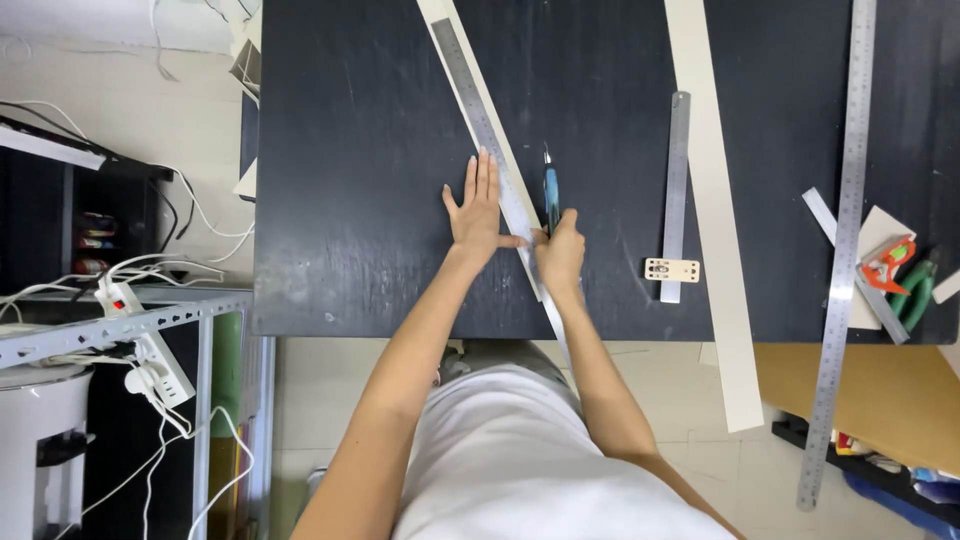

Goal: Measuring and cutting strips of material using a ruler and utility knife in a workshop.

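On black table (350, 200), three steel rulers (490, 130), one knife (551, 195).

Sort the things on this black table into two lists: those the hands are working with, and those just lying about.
In use: left hand pressing the steel ruler flat on a white strip; right hand holding the blue craft knife against the ruler's edge.

Lying about: short steel ruler, long steel ruler, wide white strip, small perforated wooden piece, green-handled pliers.

My left hand (478, 212) lies flat, palm down, fingers together pointing to twelve o'clock, thumb spread toward three. My right hand (561, 250) is curled in a fist just beside it, both forearms reaching up from six.
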